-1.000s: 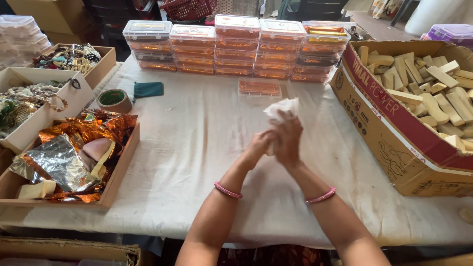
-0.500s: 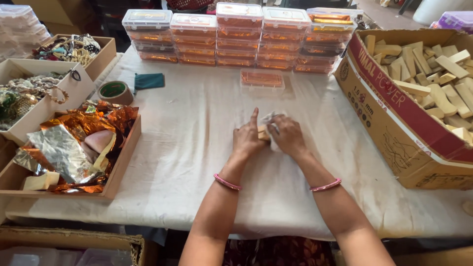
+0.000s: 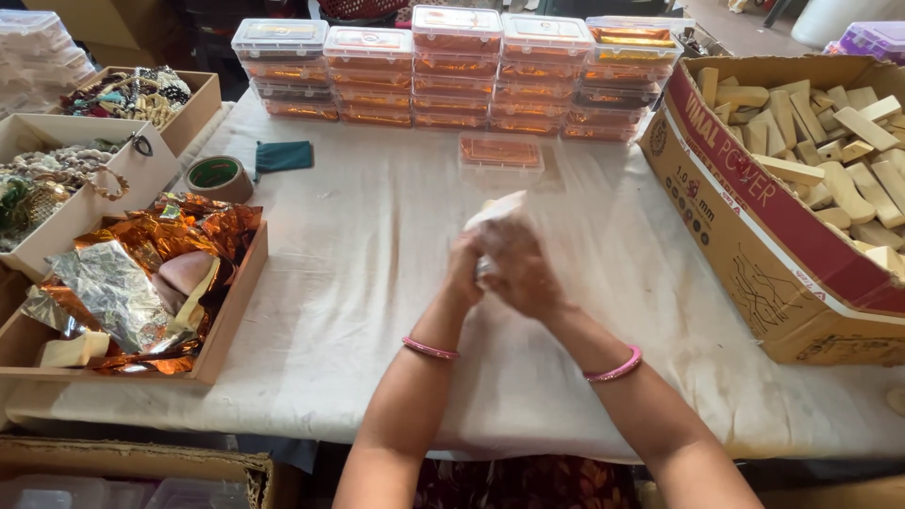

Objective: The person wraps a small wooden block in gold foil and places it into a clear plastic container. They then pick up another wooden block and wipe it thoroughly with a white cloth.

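Observation:
Both my hands are raised together over the middle of the white cloth-covered table (image 3: 358,283). My left hand (image 3: 465,269) and my right hand (image 3: 517,269) are closed around a small pale object in white wrapping (image 3: 498,209), whose upper corner sticks out above the fingers. The hands are blurred by motion. Each wrist carries a pink bangle. A single flat clear box with orange contents (image 3: 500,154) lies on the cloth just beyond the hands.
Stacks of clear lidded boxes with orange contents (image 3: 462,66) line the far edge. A large cardboard box of pale wooden blocks (image 3: 811,179) stands at right. At left, a tray of foil sheets (image 3: 141,283), trays of jewellery (image 3: 66,179), a tape roll (image 3: 218,176) and a green pouch (image 3: 284,155).
The hands pressed the wrapped object down on the cloth half a second ago; now they have lifted it off the table and hold it up again.

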